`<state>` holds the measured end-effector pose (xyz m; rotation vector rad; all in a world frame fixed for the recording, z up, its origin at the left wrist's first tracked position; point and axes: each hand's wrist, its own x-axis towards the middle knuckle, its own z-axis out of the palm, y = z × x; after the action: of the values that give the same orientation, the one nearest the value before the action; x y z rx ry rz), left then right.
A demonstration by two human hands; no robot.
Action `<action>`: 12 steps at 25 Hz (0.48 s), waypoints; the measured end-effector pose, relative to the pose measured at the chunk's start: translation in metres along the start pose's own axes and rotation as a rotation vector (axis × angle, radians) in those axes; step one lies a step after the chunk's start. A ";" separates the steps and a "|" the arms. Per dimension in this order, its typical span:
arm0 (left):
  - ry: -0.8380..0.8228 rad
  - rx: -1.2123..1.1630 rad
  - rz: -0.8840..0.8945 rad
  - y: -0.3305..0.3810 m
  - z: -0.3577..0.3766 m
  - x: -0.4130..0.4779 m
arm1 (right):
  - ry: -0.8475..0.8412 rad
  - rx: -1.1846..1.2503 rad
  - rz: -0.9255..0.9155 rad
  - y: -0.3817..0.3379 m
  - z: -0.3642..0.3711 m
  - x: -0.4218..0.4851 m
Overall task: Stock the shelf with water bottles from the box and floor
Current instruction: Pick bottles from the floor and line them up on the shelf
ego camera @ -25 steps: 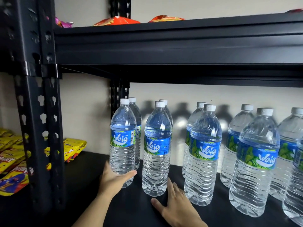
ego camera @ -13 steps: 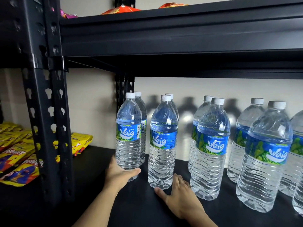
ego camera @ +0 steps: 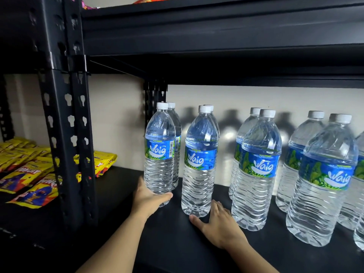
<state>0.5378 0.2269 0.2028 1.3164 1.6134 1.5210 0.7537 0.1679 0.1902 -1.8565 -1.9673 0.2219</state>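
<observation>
Several clear water bottles with blue-green labels and white caps stand in two rows on the black shelf. My left hand is wrapped around the base of the leftmost front bottle, which stands upright on the shelf. My right hand lies on the shelf with its fingers spread. Its thumb and fingertips touch the base of the second front bottle without closing around it. A third front bottle stands just right of that hand.
A perforated black upright post stands at the left. Beyond it, yellow snack packs lie on the neighbouring shelf. The upper shelf beam hangs low over the bottle caps. More bottles crowd the right edge.
The view has shifted so that the bottles sit further right and higher. Both hands keep their places at the bottle bases; the leftmost bottle's label has turned slightly, showing its barcode.
</observation>
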 end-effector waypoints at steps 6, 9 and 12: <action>-0.017 -0.012 0.007 0.003 0.000 0.000 | 0.000 0.010 0.013 0.000 0.000 0.001; -0.029 -0.042 -0.003 0.003 0.000 0.000 | -0.004 0.017 0.017 0.000 -0.001 0.000; -0.062 -0.065 -0.003 0.002 -0.002 0.000 | -0.013 0.021 0.022 0.000 -0.002 -0.001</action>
<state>0.5366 0.2260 0.2047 1.3121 1.5151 1.5032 0.7547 0.1666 0.1920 -1.8679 -1.9467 0.2610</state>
